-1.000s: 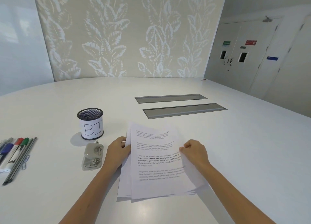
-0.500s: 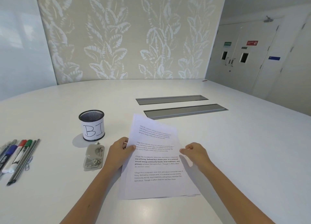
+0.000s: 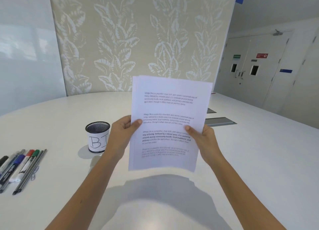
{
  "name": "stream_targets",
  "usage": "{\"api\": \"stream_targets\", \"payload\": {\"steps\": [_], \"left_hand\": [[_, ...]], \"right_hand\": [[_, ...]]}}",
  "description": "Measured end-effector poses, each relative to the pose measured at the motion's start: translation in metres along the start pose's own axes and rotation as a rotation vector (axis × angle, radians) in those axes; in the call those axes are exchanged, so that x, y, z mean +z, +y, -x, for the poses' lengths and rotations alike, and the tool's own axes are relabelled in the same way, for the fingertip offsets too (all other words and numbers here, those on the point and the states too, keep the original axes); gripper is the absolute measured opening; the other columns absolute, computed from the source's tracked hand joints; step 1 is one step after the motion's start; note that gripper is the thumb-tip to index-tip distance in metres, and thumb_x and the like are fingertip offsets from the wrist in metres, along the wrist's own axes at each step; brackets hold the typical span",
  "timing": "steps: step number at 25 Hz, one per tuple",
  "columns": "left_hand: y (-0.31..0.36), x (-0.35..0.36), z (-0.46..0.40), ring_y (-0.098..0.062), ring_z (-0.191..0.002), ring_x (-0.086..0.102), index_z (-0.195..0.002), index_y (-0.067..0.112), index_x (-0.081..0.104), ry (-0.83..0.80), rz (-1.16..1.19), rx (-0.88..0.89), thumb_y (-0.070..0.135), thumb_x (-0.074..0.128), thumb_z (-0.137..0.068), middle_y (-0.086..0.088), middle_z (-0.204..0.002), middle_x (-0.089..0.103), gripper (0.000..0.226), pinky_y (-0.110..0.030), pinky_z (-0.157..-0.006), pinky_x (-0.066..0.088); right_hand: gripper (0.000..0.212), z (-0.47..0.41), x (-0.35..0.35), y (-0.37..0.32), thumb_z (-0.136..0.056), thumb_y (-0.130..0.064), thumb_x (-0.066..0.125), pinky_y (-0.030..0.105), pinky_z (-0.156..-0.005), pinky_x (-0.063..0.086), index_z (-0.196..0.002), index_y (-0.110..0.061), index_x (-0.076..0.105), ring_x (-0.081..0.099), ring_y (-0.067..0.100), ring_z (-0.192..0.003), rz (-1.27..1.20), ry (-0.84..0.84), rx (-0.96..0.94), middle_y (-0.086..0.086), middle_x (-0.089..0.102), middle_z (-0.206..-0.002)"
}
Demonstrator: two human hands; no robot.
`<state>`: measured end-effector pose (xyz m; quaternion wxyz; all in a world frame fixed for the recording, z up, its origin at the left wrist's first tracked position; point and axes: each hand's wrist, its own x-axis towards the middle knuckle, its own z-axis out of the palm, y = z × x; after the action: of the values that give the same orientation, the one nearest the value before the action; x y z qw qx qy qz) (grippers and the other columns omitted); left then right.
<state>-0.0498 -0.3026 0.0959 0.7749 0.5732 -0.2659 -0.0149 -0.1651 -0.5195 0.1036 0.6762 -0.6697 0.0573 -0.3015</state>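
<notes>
A small stack of white printed sheets stands nearly upright in the air above the white table. My left hand grips the stack's left edge, with the thumb on the front page. My right hand grips the right edge the same way. The sheets' bottom edge hangs clear of the tabletop and casts a shadow below.
A black mesh cup labelled "BI" stands left of my left hand. A grey stapler lies mostly hidden behind my left forearm. Several markers and pens lie at the far left. Two grey cable hatches sit behind the sheets.
Both hands have lifted the sheets off the table and tilted them upright. The loosely fanned pages are now squared into one stack. The camera view has risen.
</notes>
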Motion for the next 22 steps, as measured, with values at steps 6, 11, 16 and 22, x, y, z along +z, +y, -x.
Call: {"api": "stream_targets", "payload": {"steps": [6, 11, 16, 22], "left_hand": [[-0.012, 0.002, 0.012, -0.020, -0.082, 0.068, -0.095, 0.012, 0.071, 0.061, -0.063, 0.043, 0.014, 0.062, -0.089, -0.005, -0.092, 0.076, 0.011, -0.039, -0.080, 0.054], [-0.034, 0.000, 0.026, -0.019, -0.082, 0.070, -0.092, 0.015, 0.072, 0.085, -0.112, -0.025, 0.017, 0.061, -0.090, -0.006, -0.092, 0.076, 0.011, -0.040, -0.080, 0.055], [-0.026, 0.001, 0.015, -0.022, -0.085, 0.069, -0.099, 0.008, 0.069, 0.072, -0.089, -0.001, 0.019, 0.060, -0.091, -0.010, -0.096, 0.074, 0.016, -0.035, -0.077, 0.055], [-0.058, -0.005, 0.034, -0.028, -0.096, 0.068, -0.100, 0.014, 0.069, 0.103, -0.163, -0.093, 0.019, 0.063, -0.089, 0.002, -0.095, 0.075, 0.013, -0.027, -0.073, 0.055]], "right_hand": [[0.018, 0.016, 0.003, 0.007, -0.085, -0.017, 0.067, 0.035, -0.078, 0.058, -0.102, -0.011, 0.069, 0.071, 0.024, -0.091, 0.016, 0.019, -0.054, 0.004, 0.075, -0.098], [0.023, 0.026, 0.006, 0.030, -0.085, -0.019, 0.067, 0.042, -0.083, 0.057, -0.105, -0.010, 0.068, 0.070, 0.028, -0.095, 0.013, 0.003, 0.033, 0.006, 0.074, -0.101], [0.023, 0.012, 0.004, 0.024, -0.085, -0.020, 0.067, 0.038, -0.080, 0.057, -0.105, -0.010, 0.068, 0.071, 0.023, -0.092, -0.073, -0.027, 0.013, 0.006, 0.074, -0.102], [0.018, 0.025, 0.002, 0.063, -0.085, -0.013, 0.066, 0.034, -0.071, 0.057, -0.102, -0.008, 0.070, 0.070, 0.028, -0.091, -0.047, -0.011, 0.129, 0.009, 0.074, -0.100]]}}
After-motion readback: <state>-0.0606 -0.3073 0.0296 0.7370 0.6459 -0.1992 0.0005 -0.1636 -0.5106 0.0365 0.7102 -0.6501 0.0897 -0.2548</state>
